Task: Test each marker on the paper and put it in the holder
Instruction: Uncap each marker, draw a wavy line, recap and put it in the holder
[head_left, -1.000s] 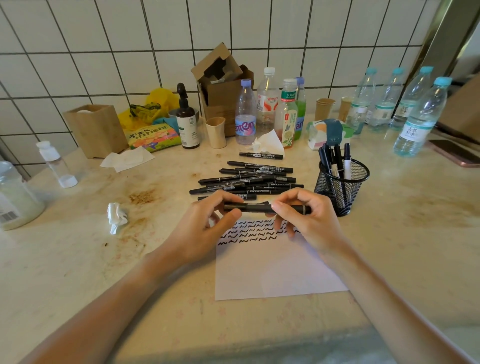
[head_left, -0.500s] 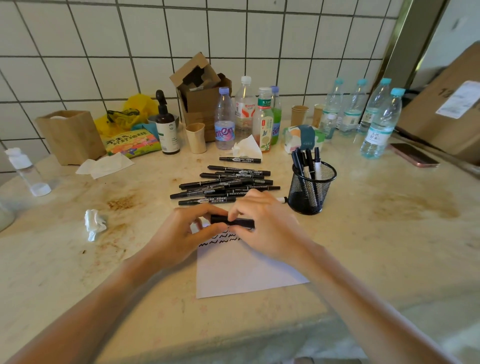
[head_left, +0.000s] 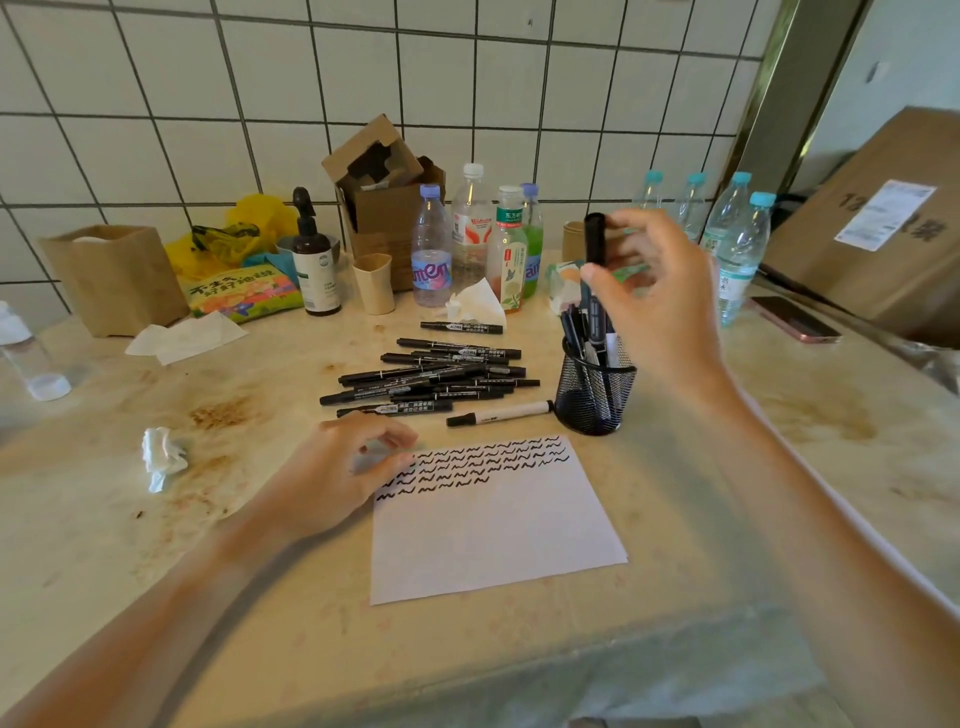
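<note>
The right hand (head_left: 660, 291) pinches a black marker (head_left: 595, 270) upright above the mesh holder (head_left: 595, 395); lower it straight between those already standing. The left hand (head_left: 337, 473), loosely curled and holding nothing, steadies the paper (head_left: 498, 530).

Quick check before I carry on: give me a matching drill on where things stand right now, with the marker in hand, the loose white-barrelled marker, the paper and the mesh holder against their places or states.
Things:
1. marker in the right hand
2. white-barrelled marker
3. paper
4. mesh holder

States:
A. lying flat between the holder and the squiggles
B. standing on the counter with several markers upright in it
C. held upright above the holder
D. squiggles across its top rows, the left hand at its upper left corner

Pairs: 1-C, 2-A, 3-D, 4-B
</note>
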